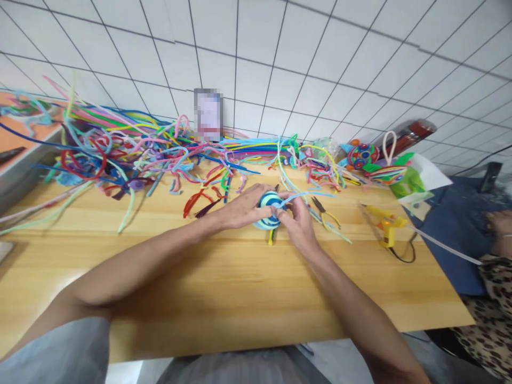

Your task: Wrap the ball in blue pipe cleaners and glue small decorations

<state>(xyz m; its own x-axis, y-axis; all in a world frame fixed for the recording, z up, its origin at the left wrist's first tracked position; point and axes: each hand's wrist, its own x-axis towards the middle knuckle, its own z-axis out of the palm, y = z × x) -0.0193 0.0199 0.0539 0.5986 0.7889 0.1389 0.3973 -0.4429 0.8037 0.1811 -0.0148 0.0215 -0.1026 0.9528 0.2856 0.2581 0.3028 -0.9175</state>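
Over the middle of the wooden table, my left hand point(248, 207) is closed around the left side of a round coil of blue and pale green pipe cleaners point(267, 200). My right hand point(296, 217) pinches a light blue pipe cleaner point(310, 194) against the coil's right side, and its loose end sticks out to the right. Beneath the coil a yellow tool handle point(271, 238) shows; the rest of that tool is hidden. Just right of my right hand lie pliers with yellow handles point(327, 214), with a pale green pipe cleaner beside them.
Heaps of coloured pipe cleaners point(140, 144) line the wall side of the wooden table point(224, 288). A yellow glue gun point(388, 226) with a cord lies at the right. Finished-looking colourful pieces point(362, 156) stand at the back right. Another person's leopard-print sleeve point(496, 282) is at the right edge.
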